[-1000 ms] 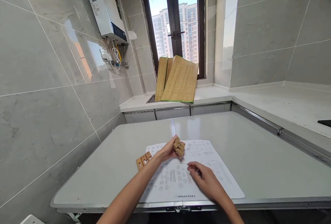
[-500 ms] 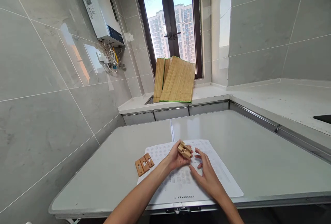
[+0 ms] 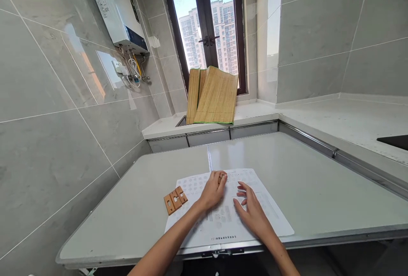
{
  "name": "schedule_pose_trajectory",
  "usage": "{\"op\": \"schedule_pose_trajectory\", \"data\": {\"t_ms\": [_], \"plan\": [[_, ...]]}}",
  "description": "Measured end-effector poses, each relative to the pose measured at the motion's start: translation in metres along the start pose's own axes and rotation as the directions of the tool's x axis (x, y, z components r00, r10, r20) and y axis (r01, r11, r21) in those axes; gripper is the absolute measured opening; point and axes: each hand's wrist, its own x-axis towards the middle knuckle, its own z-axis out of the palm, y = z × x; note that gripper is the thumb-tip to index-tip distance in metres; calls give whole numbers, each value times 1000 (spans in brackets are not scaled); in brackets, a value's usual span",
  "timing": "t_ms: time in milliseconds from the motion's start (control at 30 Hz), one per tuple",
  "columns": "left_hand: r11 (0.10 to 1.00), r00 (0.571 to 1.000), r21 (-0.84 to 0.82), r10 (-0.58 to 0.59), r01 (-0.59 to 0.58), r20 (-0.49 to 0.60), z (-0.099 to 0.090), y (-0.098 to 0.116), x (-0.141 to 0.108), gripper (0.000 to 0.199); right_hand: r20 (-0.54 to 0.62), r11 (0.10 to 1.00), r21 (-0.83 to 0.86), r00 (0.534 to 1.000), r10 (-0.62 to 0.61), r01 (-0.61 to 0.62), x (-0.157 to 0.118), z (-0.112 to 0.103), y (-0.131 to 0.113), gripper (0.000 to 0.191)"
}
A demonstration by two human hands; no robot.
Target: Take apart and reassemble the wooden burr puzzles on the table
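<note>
1. On the bench [image 3: 111, 220], a sheet [image 3: 228, 228] is laid at the near edge.
2. Three flat pieces [image 3: 175, 200] are set side by side across the sheet's left edge.
3. Over the sheet, a block [image 3: 221, 177] is held in the left hand [image 3: 214, 189]; the right hand [image 3: 250, 209] is held to its right.
4. Behind the bench, mats [image 3: 216, 97] are propped on a ledge [image 3: 255, 111], before a window [image 3: 207, 16].

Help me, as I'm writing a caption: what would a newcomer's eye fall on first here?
Probably the bright window at the top, with woven mats propped before it. Then the left hand closed around a wooden piece above the printed sheet, and three flat wooden plates by its left edge.
</note>
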Motion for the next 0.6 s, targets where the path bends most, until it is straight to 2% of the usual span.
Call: {"op": "schedule_pose_trajectory", "data": {"t_ms": [33, 67, 133, 200, 267, 333, 433, 600], "plan": [[993, 998, 103, 59, -62, 25, -4, 1, -8, 38, 5, 1000, 3, 1000, 1, -1, 0, 0, 1, 52], [935, 984, 309, 152, -174, 95, -8, 3, -15, 40, 11, 1000, 8, 1000, 2, -2, 0, -1, 1, 51], [749, 932, 556, 256, -359, 257, -14, 4, -29, 45, 24, 1000, 13, 1000, 5, -6, -1, -1, 3, 51], [603, 878, 641, 281, -476, 387, -18, 3, -41, 48, 34, 1000, 8, 999, 11, -12, 0, -1, 4, 51], [536, 842, 653, 273, -535, 465, -20, 2, -52, 49, 41, 1000, -5, 999, 12, -11, 0, -2, 5, 51], [515, 821, 645, 272, -565, 502, -21, 2, -60, 52, 45, 1000, -17, 999, 8, -7, 0, -3, 4, 49], [554, 815, 609, 273, -568, 511, -25, 1, -71, 57, 33, 1000, -27, 999, 9, -9, 0, -4, 2, 46], [665, 864, 581, 209, -470, 459, -37, -6, -80, 63, 49, 998, -55, 998, 28, -25, 0, -9, -6, 36]]}}
